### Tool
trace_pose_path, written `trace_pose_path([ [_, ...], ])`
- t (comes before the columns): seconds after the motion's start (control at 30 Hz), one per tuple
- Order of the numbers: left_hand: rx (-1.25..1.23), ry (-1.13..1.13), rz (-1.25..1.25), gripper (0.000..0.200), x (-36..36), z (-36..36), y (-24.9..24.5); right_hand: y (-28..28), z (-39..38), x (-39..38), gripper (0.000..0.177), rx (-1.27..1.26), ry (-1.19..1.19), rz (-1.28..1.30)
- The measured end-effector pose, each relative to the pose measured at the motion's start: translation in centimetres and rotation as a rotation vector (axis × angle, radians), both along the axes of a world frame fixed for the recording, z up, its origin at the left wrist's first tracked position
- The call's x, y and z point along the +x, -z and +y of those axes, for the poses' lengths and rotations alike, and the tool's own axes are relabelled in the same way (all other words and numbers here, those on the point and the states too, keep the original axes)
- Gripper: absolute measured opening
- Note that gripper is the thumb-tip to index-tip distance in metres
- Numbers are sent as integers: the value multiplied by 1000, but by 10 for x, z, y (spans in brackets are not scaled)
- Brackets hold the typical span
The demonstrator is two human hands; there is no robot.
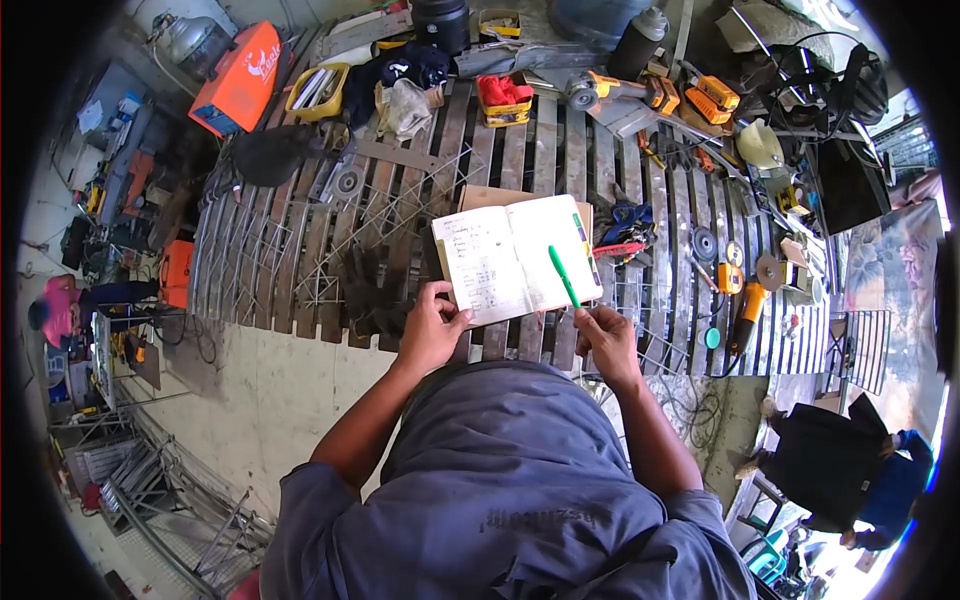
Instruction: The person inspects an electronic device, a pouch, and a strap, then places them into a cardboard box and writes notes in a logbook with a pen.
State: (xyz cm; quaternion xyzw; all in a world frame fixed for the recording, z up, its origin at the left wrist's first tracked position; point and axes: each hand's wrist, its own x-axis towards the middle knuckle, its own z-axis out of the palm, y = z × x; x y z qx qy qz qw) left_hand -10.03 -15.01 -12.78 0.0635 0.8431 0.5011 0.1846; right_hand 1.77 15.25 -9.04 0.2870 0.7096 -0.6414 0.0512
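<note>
An open notebook [475, 262] with handwriting on its left page and a mostly blank right page lies over a brown cardboard piece on the slatted metal table. A green pen [563, 272] rests slantwise on the right page, its lower end close to my right hand. My left hand [432, 325] grips the lower left corner of the notebook, thumb on the page. My right hand [606, 338] is just below the notebook's lower right edge, fingers bent together near the pen's end; whether they hold anything is too small to tell.
Beyond the notebook are a red-filled yellow container [504, 100], a cordless grinder [610, 92] and an orange case [237, 80]. To the right lies a yellow angle grinder [750, 305]. One person stands at far left, another [900, 480] at lower right.
</note>
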Motion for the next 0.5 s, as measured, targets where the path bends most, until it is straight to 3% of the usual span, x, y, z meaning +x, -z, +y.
trace_pose_path([
  [0.5,66,29,-70,61,0,-2,-2,-7,-8,-2,45,36,-75,-151],
])
